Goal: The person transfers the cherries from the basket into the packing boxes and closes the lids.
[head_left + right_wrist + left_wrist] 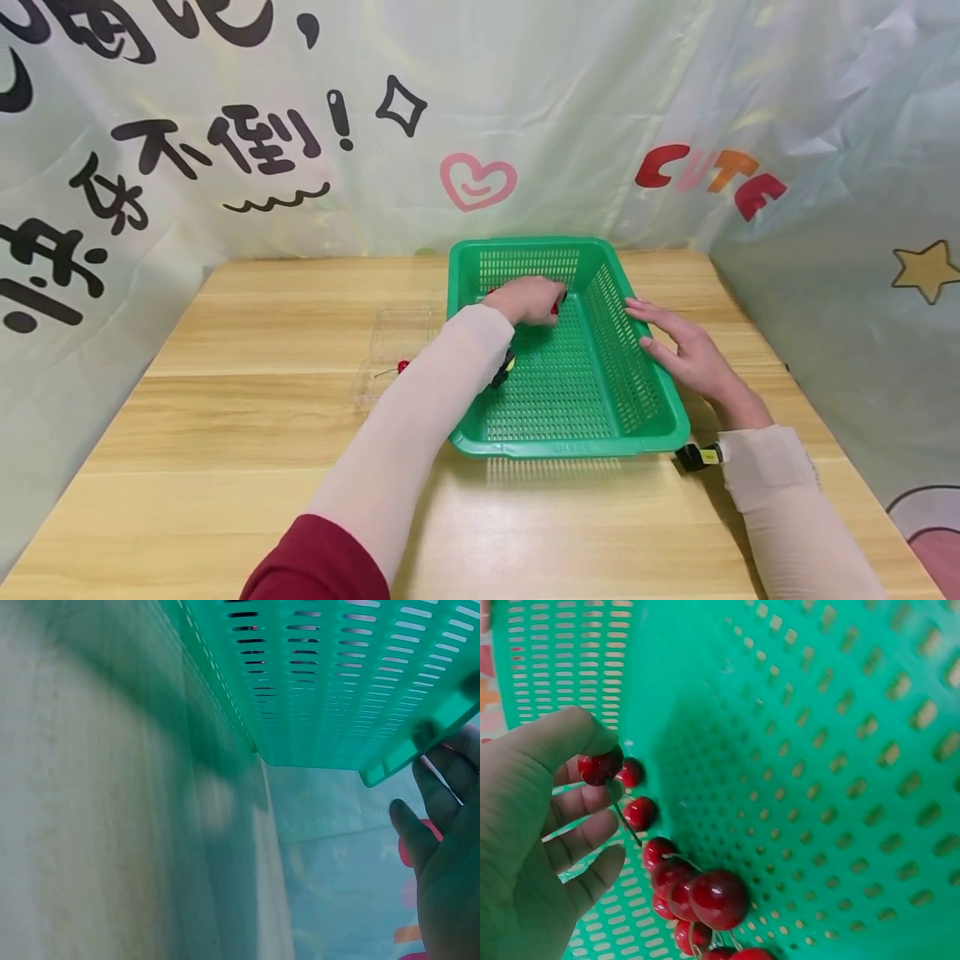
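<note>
Inside the green plastic basket (570, 448), my left hand (531, 298) pinches a dark red cherry (600, 765) between thumb and fingers, its stem pointing down. Several more cherries (718, 898) lie in a row along the basket's wall in the left wrist view. From the head, my left hand and forearm hide most of them. My right hand (692, 354) rests its fingertips on the basket's right rim, fingers fairly straight and thumb apart from them. In the right wrist view those fingers (441, 796) touch the rim from outside.
A clear plastic box (401, 325) stands left of the basket, partly behind my left sleeve. A single cherry (403, 366) with a stem shows there. The wooden table (225, 433) ends at a printed curtain (562, 125) behind and on the sides.
</note>
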`<state>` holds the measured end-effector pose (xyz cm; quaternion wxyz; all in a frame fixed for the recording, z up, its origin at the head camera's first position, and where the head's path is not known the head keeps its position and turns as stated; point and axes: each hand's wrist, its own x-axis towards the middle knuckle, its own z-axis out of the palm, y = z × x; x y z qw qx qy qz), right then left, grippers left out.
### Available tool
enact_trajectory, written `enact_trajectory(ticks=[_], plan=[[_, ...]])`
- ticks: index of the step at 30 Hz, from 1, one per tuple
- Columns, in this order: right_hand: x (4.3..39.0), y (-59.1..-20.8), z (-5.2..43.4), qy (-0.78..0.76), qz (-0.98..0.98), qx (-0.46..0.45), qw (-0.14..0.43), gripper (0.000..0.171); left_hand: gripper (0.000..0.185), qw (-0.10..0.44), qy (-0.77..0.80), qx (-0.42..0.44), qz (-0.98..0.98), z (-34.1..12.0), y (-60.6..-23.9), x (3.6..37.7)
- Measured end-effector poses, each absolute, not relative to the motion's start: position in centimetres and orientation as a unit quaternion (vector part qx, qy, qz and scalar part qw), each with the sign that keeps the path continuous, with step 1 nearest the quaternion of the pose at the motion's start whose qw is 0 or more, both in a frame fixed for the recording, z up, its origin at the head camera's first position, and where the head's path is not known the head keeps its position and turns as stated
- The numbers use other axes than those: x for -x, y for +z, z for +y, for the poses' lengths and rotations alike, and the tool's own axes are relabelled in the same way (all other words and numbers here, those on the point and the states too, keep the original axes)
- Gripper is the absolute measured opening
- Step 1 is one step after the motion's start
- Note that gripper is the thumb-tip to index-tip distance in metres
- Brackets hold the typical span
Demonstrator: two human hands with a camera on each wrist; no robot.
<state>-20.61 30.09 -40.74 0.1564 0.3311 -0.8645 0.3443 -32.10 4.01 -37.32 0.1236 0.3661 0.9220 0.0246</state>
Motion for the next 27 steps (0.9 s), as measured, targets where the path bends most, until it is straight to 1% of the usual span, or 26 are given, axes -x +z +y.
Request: enact_trajectory(ticks=[5,8,11,14,20,27], plan=[[20.8,-41.3,29.9,0.352,-0.848,-0.351,0.182,0.047,0.023,0.106,0.037,-0.367,0.923,3.8,-37.0,32.1],[20.8,-41.5,29.9,0.358,-0.84,-0.356,0.201,0.044,0.027,0.102,0.042,-0.372,0.922,3.6,-36.2,31.9],[20.8,-41.6,29.9,0.355,-0.838,-0.354,0.215,0.042,0.026,0.098,0.045,-0.38,0.918,3.4,-35.1,31.6],[20.9,-41.7,30.0,0.351,-0.839,-0.351,0.221,0.04,0.023,0.088,0.05,-0.383,0.918,3.3,-33.8,31.3],[21.0,-41.7,30.0,0.359,-0.835,-0.354,0.222,0.04,0.031,0.073,0.071,-0.377,0.921,2.7,-31.2,30.5],[20.9,-41.3,29.8,0.366,-0.829,-0.362,0.219,0.039,0.033,0.062,0.108,-0.384,0.915,1.2,-28.7,29.8]])
